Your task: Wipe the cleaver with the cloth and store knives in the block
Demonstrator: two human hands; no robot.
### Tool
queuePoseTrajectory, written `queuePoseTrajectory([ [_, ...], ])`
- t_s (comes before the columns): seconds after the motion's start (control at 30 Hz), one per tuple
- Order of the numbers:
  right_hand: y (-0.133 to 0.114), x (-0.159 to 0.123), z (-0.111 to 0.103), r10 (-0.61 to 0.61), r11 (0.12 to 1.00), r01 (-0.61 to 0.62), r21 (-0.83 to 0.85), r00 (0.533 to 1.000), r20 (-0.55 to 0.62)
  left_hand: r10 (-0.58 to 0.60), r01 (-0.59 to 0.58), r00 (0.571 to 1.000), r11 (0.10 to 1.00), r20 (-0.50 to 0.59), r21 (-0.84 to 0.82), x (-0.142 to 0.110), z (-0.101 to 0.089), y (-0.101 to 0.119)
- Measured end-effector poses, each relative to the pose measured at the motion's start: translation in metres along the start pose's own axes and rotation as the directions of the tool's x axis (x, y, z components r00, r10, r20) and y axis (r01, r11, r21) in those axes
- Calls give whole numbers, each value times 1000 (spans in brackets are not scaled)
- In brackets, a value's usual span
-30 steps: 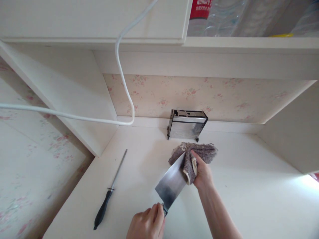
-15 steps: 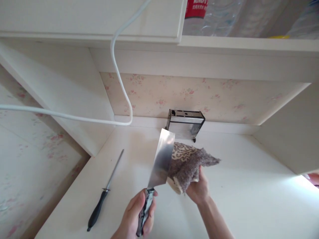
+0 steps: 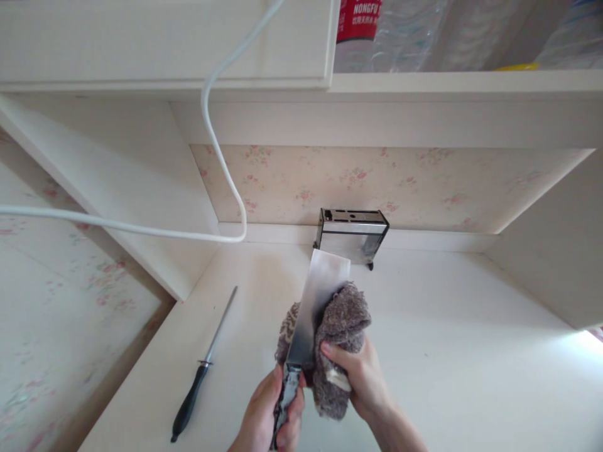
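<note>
My left hand [image 3: 271, 408] is wrapped round the dark, worn handle of a cleaver [image 3: 313, 307], whose broad blade points up and away from me. In my right hand [image 3: 365, 380] is a brown-grey cloth [image 3: 346, 317], bunched with the thumb on top and pressed against the blade's right side. Part of the cloth passes behind the blade and shows a cream pattern on its left. My right fingers are mostly hidden behind the cloth. To the left, a sharpening steel [image 3: 202, 370] with a black handle lies on the white counter [image 3: 447, 376].
A metal knife block [image 3: 351, 235] stands at the back against the flowered wall. A white cable [image 3: 226, 163] hangs across the upper left. Overhead, a white shelf [image 3: 452, 81] holds plastic bottles [image 3: 360, 22]. White side panels border the counter at left and right.
My right hand has brought the cloth left and folded it around the cleaver's blade. The cleaver has shifted slightly right and tilted a little more. The view has moved slightly.
</note>
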State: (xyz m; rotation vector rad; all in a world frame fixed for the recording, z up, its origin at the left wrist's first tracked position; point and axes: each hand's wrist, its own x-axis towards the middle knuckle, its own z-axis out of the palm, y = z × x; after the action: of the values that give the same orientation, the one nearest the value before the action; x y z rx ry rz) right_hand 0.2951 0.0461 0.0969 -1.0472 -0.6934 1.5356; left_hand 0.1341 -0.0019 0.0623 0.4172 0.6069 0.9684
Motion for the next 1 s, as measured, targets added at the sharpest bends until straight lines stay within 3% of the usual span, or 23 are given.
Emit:
queuePoseTrajectory([
  [0.1,-9,12,-26,-27,998,38,54,979,-200,11,-12,1000,998,20,54,-7,-2,5],
  [0.2,-20,22,-57,-73,975,140,170,934,-349,114,-107,993,984,-39,143,-11,-10,10],
  [0.27,-23,22,-72,-72,958,164,236,931,-357,212,-172,970,944,-118,282,-10,-13,15],
  [0.33,-22,16,-78,-38,944,125,305,961,-275,310,-200,936,856,-165,476,-8,-11,20],
  [0.43,-14,3,-69,-16,911,37,412,998,-54,414,-183,898,659,-149,730,-3,-1,25],
  [0.53,-3,-6,-45,-18,880,-56,471,988,151,450,-168,892,425,-47,889,3,7,22],
  [0.6,6,-8,-28,5,880,-110,462,975,223,457,-188,888,246,58,951,6,9,15],
  [0.73,26,-4,-5,96,914,-142,380,986,137,491,-224,822,-185,288,957,11,4,-3],
  [0.8,34,-1,0,109,934,-126,335,992,69,477,-235,793,-336,380,912,13,1,-11],
  [1.0,43,9,7,89,969,-62,239,991,-104,444,-232,790,-421,422,877,16,-2,-27],
])
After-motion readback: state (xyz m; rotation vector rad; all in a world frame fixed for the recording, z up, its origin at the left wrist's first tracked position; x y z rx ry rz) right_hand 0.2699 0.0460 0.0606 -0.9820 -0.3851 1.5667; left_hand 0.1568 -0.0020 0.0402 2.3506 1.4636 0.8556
